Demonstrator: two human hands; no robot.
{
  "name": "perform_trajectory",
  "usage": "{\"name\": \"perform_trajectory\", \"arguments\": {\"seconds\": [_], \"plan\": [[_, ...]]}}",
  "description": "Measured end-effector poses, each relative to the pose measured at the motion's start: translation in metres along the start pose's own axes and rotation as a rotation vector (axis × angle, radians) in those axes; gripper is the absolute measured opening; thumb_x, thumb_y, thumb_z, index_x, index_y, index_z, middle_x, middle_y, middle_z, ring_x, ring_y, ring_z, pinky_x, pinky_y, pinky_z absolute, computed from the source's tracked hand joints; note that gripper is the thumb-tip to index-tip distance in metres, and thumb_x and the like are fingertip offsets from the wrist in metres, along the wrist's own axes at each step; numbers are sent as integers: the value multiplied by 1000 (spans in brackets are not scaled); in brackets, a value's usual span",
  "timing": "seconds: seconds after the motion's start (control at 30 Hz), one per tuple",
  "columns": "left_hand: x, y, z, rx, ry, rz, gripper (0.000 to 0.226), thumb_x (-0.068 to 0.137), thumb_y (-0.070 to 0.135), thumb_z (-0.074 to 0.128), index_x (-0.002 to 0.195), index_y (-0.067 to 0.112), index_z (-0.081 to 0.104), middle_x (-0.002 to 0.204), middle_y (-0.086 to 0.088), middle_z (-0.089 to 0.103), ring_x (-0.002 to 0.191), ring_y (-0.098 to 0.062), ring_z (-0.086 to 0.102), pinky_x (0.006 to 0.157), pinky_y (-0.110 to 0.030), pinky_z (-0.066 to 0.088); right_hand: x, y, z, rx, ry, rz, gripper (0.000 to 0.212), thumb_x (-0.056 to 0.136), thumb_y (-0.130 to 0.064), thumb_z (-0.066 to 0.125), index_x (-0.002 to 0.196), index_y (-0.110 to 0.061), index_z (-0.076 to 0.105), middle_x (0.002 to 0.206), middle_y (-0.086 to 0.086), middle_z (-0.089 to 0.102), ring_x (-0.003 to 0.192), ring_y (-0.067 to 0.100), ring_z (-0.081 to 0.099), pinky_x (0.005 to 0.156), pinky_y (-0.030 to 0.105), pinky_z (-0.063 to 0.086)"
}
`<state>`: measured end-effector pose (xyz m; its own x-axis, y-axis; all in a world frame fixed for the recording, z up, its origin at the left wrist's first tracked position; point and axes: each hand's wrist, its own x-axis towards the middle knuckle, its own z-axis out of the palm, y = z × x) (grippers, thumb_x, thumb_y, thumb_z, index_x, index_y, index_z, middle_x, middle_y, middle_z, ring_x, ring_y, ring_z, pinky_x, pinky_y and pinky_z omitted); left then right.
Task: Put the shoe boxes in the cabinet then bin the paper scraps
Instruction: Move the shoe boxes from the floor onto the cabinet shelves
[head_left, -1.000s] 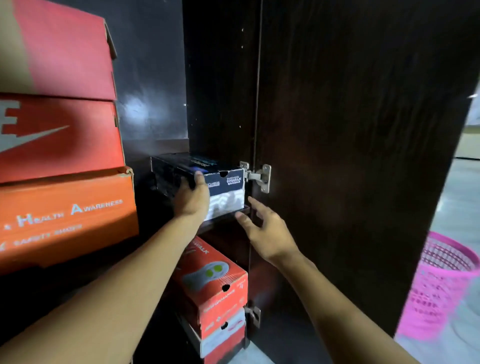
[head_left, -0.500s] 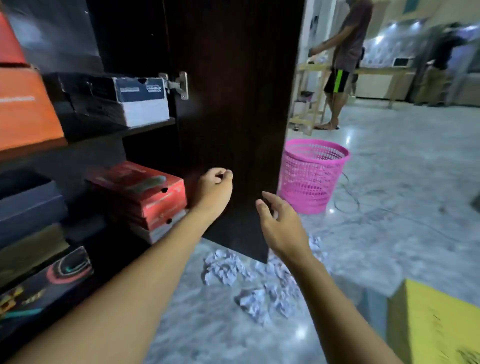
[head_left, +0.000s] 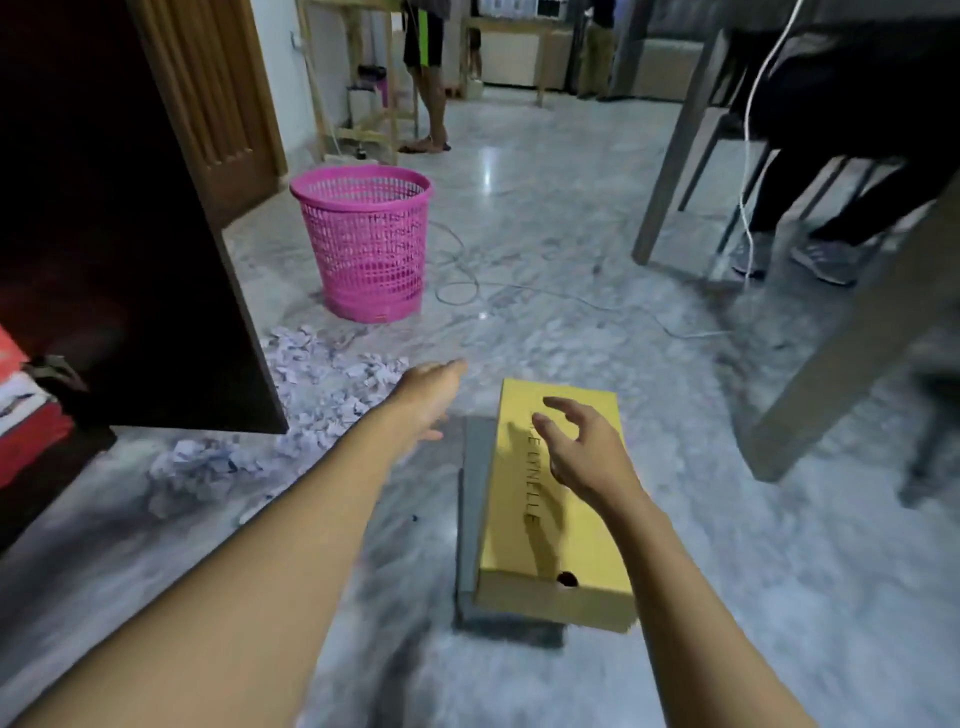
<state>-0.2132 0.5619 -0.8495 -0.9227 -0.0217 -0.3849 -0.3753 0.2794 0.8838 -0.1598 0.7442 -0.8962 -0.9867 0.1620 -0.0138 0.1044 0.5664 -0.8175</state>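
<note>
yellow cardboard shoe box (head_left: 556, 499), lid on, lies lengthwise on the marble floor (head_left: 571, 208). it is stacked askew on a flat grey box (head_left: 470, 493) whose left edge shows beside it; the yellow box's near end overhangs. right hand (head_left: 582, 447) hovers over the lid, fingers loosely spread, holding nothing. left hand (head_left: 426, 395) reaches out left of the box, fingers straight, also empty. crumpled white paper scraps (head_left: 322, 384) heaped between box and dark wooden cabinet door (head_left: 130, 234); pink plastic mesh basket (head_left: 366, 239) beyond. risks, as judged: a grab by the lid alone could pull it off; skewed stack could slide; feet could scatter scraps on the carry to the cabinet.
</note>
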Motion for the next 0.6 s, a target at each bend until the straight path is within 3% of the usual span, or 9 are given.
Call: {"name": "perform_trajectory", "arguments": {"seconds": [0.07, 0.17, 0.27, 0.33, 0.4, 0.5, 0.6], "plan": [[1, -19, 26, 58, -36, -33, 52, 99, 48, 43, 144, 22, 42, 136, -4, 50, 120, -25, 51, 95, -40, 47, 3, 29, -15, -53, -35, 91, 52, 92, -45, 59, 139, -22, 51, 126, 5, 58, 122, 16, 52, 92, 27, 40], [-3, -53, 59, 75, -56, -83, 63, 98, 54, 42, 151, 23, 28, 152, -1, 38, 132, -26, 44, 96, -39, 43, 7, 68, -25, -117, -62, 265, 79, 87, -53, 60, 152, -20, 30, 153, 17, 34, 141, 33, 34, 112, 42, 34], [-6, -82, 86, 135, -112, -87, 77, 98, 57, 41, 157, 21, 8, 163, 3, 15, 148, -22, 20, 115, -38, 23, 3, 84, -24, 52, -76, 344, 72, 95, -37, 60, 152, -15, 22, 151, 12, 38, 134, 32, 42, 99, 33, 38], [-9, -93, 97, 110, -108, -60, 70, 99, 53, 43, 155, 21, 16, 160, 5, 22, 148, -19, 22, 115, -33, 22, 1, 90, -20, 125, -57, 326, 66, 96, -30, 60, 150, -15, 25, 142, 9, 47, 127, 30, 48, 89, 29, 36], [-6, -102, 98, 83, -53, -37, 71, 95, 55, 49, 153, 25, 20, 159, 6, 26, 146, -20, 26, 115, -36, 24, -1, 94, -19, 229, -4, 312, 60, 93, -34, 63, 145, -20, 37, 132, 1, 52, 118, 23, 53, 91, 32, 42], [0, -114, 91, 24, 13, -106, 85, 89, 64, 51, 155, 27, 14, 163, 4, 18, 148, -23, 21, 118, -45, 24, -5, 111, -20, 513, -4, 388, 53, 92, -43, 61, 140, -23, 51, 136, -3, 55, 119, 18, 55, 89, 37, 48], [27, -150, 85, -46, -22, -221, 111, 61, 94, 51, 152, 35, 25, 159, 6, 30, 145, -24, 31, 117, -50, 26, -16, 128, -15, 656, -164, 437, 48, 94, -50, 55, 134, -25, 58, 134, -1, 62, 118, 19, 60, 86, 38, 51]]}}
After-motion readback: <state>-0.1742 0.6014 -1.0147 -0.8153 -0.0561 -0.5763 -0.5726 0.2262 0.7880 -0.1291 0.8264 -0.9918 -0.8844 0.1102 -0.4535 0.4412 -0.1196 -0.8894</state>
